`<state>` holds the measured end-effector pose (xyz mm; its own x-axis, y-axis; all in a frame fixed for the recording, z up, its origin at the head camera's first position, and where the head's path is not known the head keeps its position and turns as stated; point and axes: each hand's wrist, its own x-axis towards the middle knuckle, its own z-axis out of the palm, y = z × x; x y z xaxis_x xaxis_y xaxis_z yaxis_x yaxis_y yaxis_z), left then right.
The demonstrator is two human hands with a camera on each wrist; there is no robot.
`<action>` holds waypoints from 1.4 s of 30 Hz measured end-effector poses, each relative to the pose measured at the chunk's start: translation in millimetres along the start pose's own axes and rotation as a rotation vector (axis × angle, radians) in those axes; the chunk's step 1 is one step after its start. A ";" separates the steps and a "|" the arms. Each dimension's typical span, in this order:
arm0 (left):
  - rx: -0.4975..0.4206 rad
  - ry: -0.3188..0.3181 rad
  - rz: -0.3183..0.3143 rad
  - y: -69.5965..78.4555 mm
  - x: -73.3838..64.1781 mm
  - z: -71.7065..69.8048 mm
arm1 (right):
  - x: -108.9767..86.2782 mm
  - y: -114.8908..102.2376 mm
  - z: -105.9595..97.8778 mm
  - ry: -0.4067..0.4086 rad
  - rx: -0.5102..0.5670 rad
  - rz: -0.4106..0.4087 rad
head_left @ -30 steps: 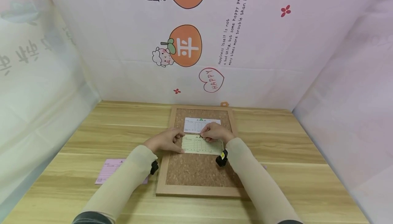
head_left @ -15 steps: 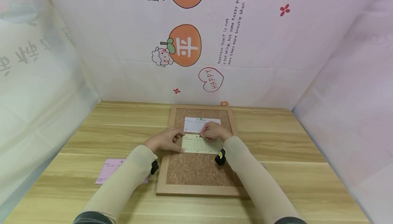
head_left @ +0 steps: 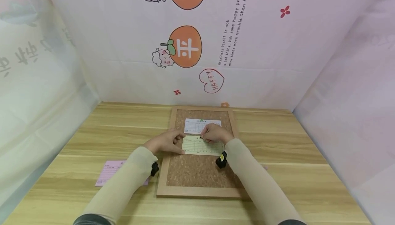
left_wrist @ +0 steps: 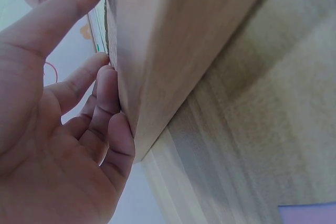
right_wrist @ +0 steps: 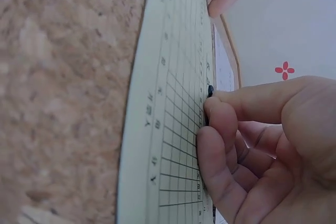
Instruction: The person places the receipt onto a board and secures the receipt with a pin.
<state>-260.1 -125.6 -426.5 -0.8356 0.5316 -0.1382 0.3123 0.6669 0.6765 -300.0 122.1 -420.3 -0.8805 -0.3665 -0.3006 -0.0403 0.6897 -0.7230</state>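
A pale yellow printed form (head_left: 190,146) lies on the wood-framed corkboard (head_left: 197,172). My left hand (head_left: 165,142) holds its left edge down, thumb near the lower corner and forefinger near the upper one. In the left wrist view, the other fingers (left_wrist: 122,140) lean on the frame's side. At the form's top edge, my right hand (head_left: 215,133) pinches a small black push pin (right_wrist: 210,91) between thumb and forefinger; its point is hidden. Just above is a white form (head_left: 190,125) with a small green pin (head_left: 202,120) at its top, partly covered by the right hand.
A purple form (head_left: 106,173) lies on the wooden table (head_left: 74,142) left of the board, partly under the left sleeve. A bit of pink paper (head_left: 266,167) shows beside the right sleeve. A printed white curtain (head_left: 256,87) closes off the back.
Hardly anything differs. Both hands keep their places on the yellow form; the right wrist has shifted very slightly to the left, and the view has moved a little.
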 end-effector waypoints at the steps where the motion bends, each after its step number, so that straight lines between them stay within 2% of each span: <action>1: -0.003 0.000 -0.001 0.2 -0.6 -0.2 | 0.1 0.8 0.6 -0.001 0.005 -0.009; 10: -0.017 0.002 0.003 0.3 -1.8 0.2 | -2.1 3.3 2.4 0.015 -0.032 -0.034; 15: -0.002 0.001 0.010 0.3 -0.3 0.6 | -3.2 7.5 0.9 0.015 0.003 -0.042; 19: -0.003 0.001 0.001 0.2 0.2 1.0 | -5.4 8.8 -2.6 0.000 0.030 -0.062; 26: -0.012 0.000 -0.008 -0.3 0.2 0.4 | -12.0 8.4 -11.3 -0.007 -0.018 -0.123; 31: -0.009 -0.008 0.002 -1.4 0.7 1.3 | -17.1 10.6 -16.1 -0.028 -0.004 -0.140; 35: -0.022 -0.011 0.006 0.4 -0.3 0.9 | -22.4 13.8 -20.2 -0.013 -0.035 -0.173; 42: -0.018 -0.010 0.002 1.0 -1.6 0.0 | -36.3 18.5 -29.2 0.031 -0.154 -0.245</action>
<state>-258.5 -125.8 -425.6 -0.8306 0.5379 -0.1442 0.3056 0.6567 0.6895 -282.6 166.3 -404.5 -0.8498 -0.5160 -0.1075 -0.3226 0.6706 -0.6680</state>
